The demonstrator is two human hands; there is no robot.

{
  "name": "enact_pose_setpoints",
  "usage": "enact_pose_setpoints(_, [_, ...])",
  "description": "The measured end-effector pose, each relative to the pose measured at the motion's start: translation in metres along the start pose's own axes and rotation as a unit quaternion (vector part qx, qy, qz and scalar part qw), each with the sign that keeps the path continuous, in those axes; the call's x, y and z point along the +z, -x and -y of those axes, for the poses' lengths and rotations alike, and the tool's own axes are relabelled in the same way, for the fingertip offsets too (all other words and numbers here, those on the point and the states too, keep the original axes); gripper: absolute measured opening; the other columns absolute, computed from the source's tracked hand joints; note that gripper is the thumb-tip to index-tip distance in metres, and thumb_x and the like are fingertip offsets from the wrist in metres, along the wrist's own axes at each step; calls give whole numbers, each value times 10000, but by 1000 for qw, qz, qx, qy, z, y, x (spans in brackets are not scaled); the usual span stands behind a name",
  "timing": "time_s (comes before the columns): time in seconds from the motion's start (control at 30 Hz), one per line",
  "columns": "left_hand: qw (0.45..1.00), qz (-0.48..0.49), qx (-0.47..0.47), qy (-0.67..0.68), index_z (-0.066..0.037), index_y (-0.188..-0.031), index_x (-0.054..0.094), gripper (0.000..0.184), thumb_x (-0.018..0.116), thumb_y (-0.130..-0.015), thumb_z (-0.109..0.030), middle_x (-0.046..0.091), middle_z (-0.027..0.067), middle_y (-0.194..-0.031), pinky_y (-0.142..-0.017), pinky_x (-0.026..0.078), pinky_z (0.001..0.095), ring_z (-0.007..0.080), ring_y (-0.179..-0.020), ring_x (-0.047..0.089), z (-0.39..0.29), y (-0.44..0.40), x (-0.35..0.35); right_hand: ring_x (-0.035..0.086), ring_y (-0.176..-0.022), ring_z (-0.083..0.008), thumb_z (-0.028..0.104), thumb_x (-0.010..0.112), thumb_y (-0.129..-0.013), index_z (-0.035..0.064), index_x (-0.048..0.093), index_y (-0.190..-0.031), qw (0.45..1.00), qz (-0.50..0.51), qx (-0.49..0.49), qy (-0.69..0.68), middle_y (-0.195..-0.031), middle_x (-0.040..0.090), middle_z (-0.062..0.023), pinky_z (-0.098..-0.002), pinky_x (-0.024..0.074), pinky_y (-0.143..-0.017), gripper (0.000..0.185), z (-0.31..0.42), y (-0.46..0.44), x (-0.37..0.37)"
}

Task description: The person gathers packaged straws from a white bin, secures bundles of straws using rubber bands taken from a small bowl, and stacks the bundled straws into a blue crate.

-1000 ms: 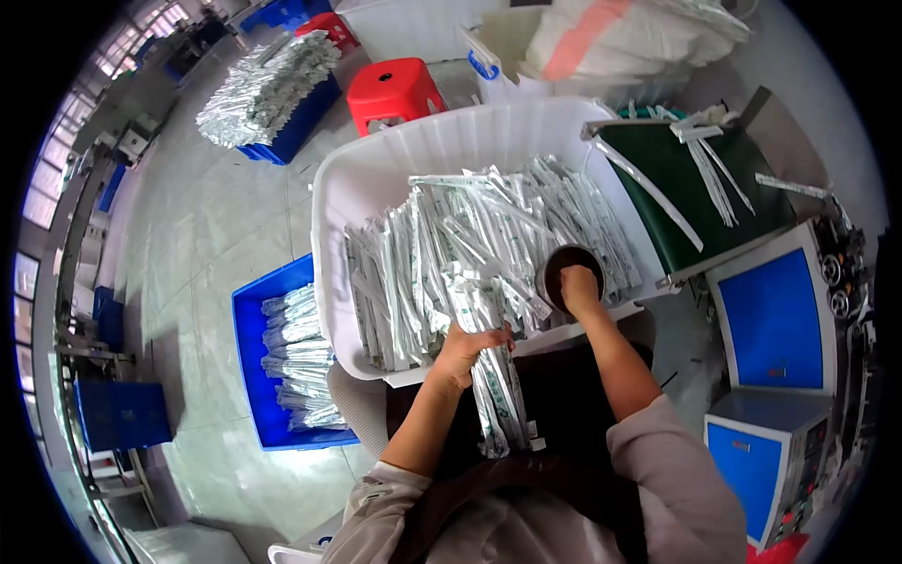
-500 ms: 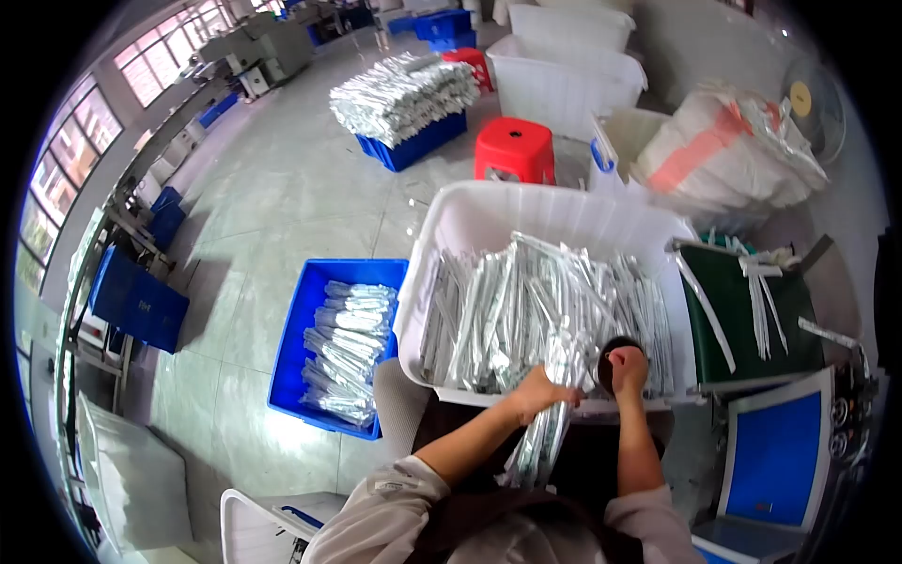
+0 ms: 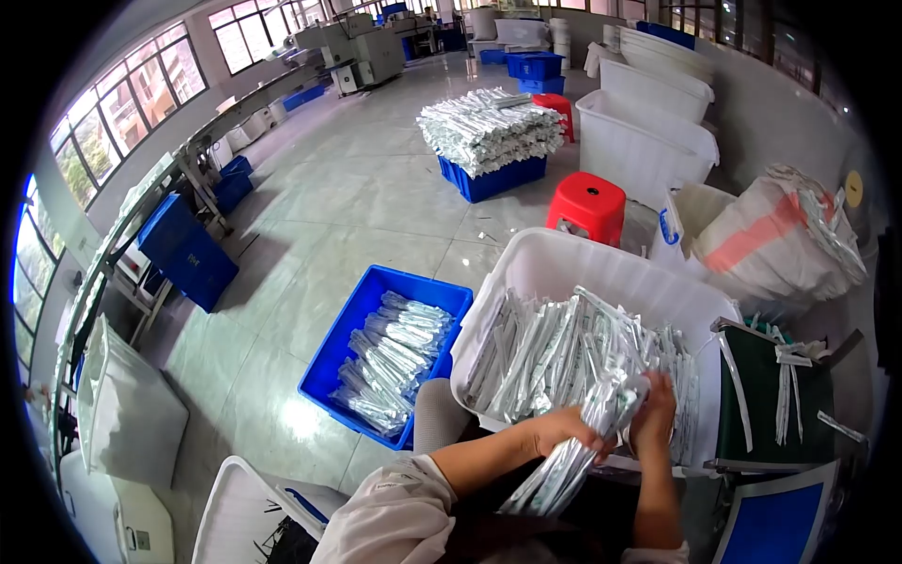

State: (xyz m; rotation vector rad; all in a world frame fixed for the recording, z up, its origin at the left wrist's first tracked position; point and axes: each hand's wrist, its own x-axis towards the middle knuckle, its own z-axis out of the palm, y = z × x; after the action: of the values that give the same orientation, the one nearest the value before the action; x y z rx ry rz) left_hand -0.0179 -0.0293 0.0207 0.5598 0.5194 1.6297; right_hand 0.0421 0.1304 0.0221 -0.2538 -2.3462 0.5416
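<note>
- Drawn closer since half a second ago: right hand (image 3: 655, 414), just beside upper end of silver packet bundle (image 3: 613, 406); bundle more tilted.
- Left hand (image 3: 567, 432): fingers closed round bundle's middle.
- Right hand: fingers curled; cannot tell whether holding anything.
- Bundle: slanting across near rim of white plastic tub (image 3: 606, 270), lower end by dark apron (image 3: 484, 540).
- Loose silver packets (image 3: 554, 348) inside tub; crate packets (image 3: 390, 362) piled in blue crate (image 3: 349, 326), just beside tub.
</note>
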Motion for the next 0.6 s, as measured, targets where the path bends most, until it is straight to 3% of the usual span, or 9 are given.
enact_pose_setpoints(0.07, [997,35,-25,64,10,-851,538,314,637,-567,-80,506,98,-649,-578,432,304,211,-612,525,-5,15,16,527,-703,-291,-72,453,-700,1,509,-761,991,-98,29,-84,-783,517,-132,-327,429,-645,110,-2,-16,8])
enact_pose_setpoints(0.13, [996,17,3,83,0,-964,499,419,638,-583,-106,497,88,-690,-600,427,300,201,-638,514,14,23,-17,523,-705,-245,-101,397,-692,-11,494,-693,955,-16,110,-274,-777,536,-124,-309,423,-696,132,-20,4,13])
enact_pose_setpoints(0.3, [969,-1,29,244,-17,-970,441,430,619,-596,-134,463,57,-714,-605,405,282,177,-655,480,28,47,-41,365,-557,-145,-16,497,-685,74,380,-536,465,31,364,-807,-534,352,-17,-373,368,-804,209,53,61,-3])
enact_pose_setpoints(0.33, [966,-8,22,259,-19,-956,439,423,622,-591,-131,460,55,-717,-601,402,281,173,-653,476,30,47,-41,494,-654,-189,-26,482,-708,27,502,-630,471,1,290,-833,-658,517,-69,-381,373,-859,96,60,52,-4])
enact_pose_setpoints(0.4, [966,-8,23,258,-11,-968,450,430,623,-587,-112,481,72,-716,-592,412,290,180,-636,493,30,42,-34,493,-1077,-267,-33,506,-770,-86,536,-1042,819,73,153,-549,-1118,532,-194,-347,315,-980,278,57,30,-5])
enact_pose_setpoints(0.43, [982,-25,27,187,-3,-971,458,434,628,-586,-108,494,84,-716,-587,421,293,186,-631,507,23,40,-25,478,-1092,-256,-23,537,-767,-86,493,-1095,865,106,117,-476,-1155,504,-190,-338,319,-974,337,53,21,-5])
enact_pose_setpoints(0.47, [992,-48,34,114,6,-975,466,439,632,-585,-105,508,97,-715,-582,431,297,193,-625,521,18,40,-21,464,-1108,-246,-13,569,-764,-86,449,-1148,902,141,77,-402,-1193,477,-186,-329,323,-967,409,53,12,-6])
enact_pose_setpoints(0.57, [995,-92,11,23,32,-857,526,296,639,-594,-43,559,138,-704,-557,464,319,232,-597,570,20,29,-13,343,-1212,-227,102,639,-753,-65,187,-1304,812,308,105,-484,-1364,247,-178,-329,313,-964,732,44,-9,-15])
enact_pose_setpoints(0.6, [997,-69,-7,17,38,-838,529,264,622,-594,-2,560,142,-680,-553,465,318,228,-587,572,20,24,-4,396,-1177,-261,168,671,-720,-50,338,-1248,866,310,-6,-392,-1289,375,-188,-323,325,-954,661,59,-27,-22])
